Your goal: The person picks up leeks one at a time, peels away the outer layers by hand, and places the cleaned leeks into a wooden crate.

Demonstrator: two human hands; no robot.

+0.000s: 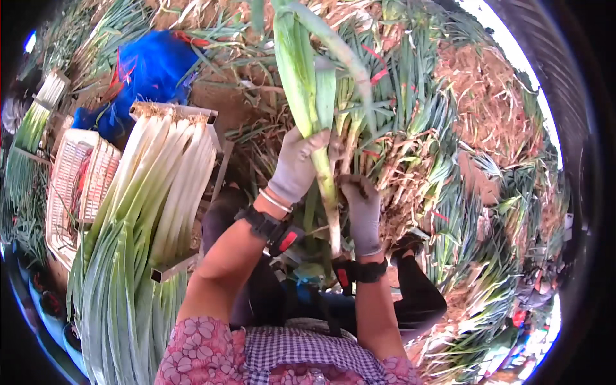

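My left hand (296, 165), in a pale grey glove, is closed round a single large green onion (328, 199). The stalk stands nearly upright in the picture, green leaves at the top and white root end pointing down towards my lap. Just right of the lower stalk is my right hand (361, 208), gloved too, with soiled fingertips. Its fingers are curled in; what they hold, if anything, is hidden. To my left, a thick row of green onions (157, 167) rests in a metal rack (174, 266), white ends away from me.
A pale plastic basket (64, 186) stands beyond the rack at left, near a blue bag or sheet (154, 64). Loose green onions (410, 83) cover much of the ground ahead and right, some tied with red strips. Bare soil (491, 96) shows at right.
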